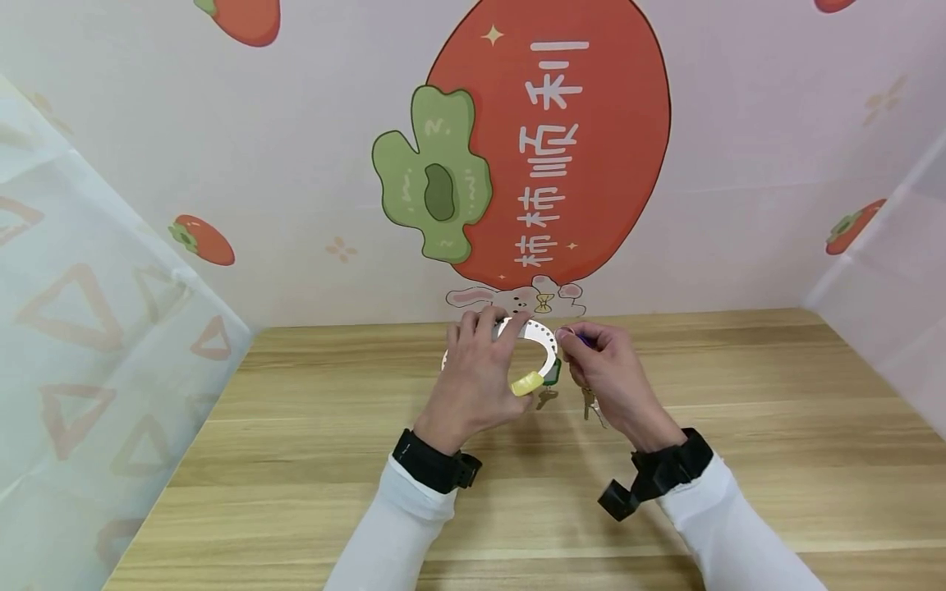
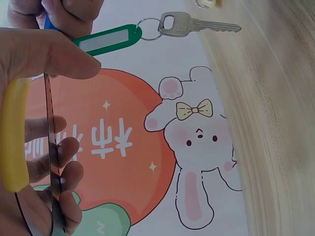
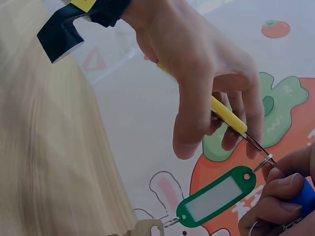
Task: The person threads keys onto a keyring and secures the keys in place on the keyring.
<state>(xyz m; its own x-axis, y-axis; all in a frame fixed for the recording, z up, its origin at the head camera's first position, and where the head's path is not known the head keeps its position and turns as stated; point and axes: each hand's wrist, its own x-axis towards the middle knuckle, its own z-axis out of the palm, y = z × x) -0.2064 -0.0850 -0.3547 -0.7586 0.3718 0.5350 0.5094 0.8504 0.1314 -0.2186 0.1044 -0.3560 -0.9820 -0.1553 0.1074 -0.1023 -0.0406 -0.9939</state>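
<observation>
My left hand grips a white ring with small holes and a yellow section, held above the table. A green key tag hangs by its metal loop at the ring's edge, a key dangling from its other end. Beside that loop, the right hand has its thumb and fingers pinched together. A blue tag is held in those curled fingers, partly hidden, and more keys hang below that hand.
The wooden table lies under both hands. Behind it stands a pale backdrop with a large red fruit print, and pale printed sheets rise on the left and right sides.
</observation>
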